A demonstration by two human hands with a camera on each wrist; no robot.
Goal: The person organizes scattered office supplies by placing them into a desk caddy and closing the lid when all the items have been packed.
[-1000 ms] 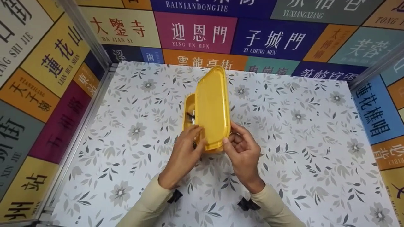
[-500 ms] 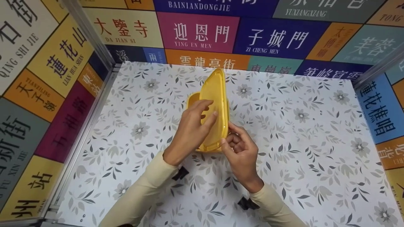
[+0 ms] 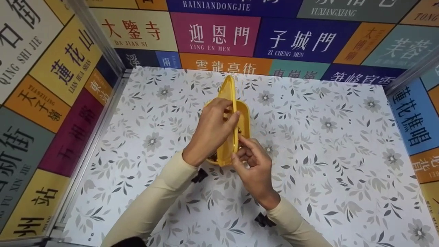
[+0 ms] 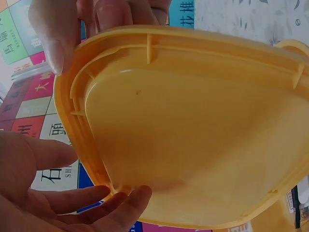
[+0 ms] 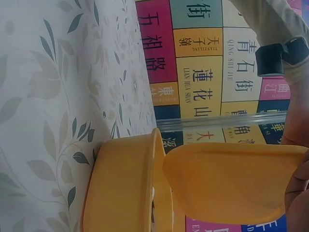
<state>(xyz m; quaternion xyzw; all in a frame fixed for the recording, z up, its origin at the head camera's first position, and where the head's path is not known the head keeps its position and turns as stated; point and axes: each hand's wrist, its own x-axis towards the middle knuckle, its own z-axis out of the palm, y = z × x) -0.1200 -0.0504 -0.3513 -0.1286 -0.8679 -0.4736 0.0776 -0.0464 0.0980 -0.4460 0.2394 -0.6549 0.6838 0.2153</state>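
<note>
A yellow lid (image 3: 226,156) is held on edge over its yellow box (image 3: 245,116) on the table. My right hand (image 3: 253,171) pinches the lid's near corner between thumb and index finger, its other fingers curled. Farther along the upper rim, my left hand (image 3: 211,127) has its fingers on the inner face and its thumb at the outer side. The left wrist view shows the lid's ribbed inner rim (image 4: 149,48). Small dark items (image 3: 239,131) lie in the box, mostly hidden by the lid and hands. From the right wrist view, the lid (image 5: 231,179) rises above the box wall (image 5: 120,188).
A white table with a grey leaf and flower pattern (image 3: 325,171) lies under everything. Panels with large lettering (image 3: 216,34) stand behind it and at both sides. A black wrist camera (image 5: 270,59) sits on my left arm.
My left hand has risen from the box's left side to the lid's upper rim. The lid has swung leftward and stands more upright, my right hand moving along with it.
</note>
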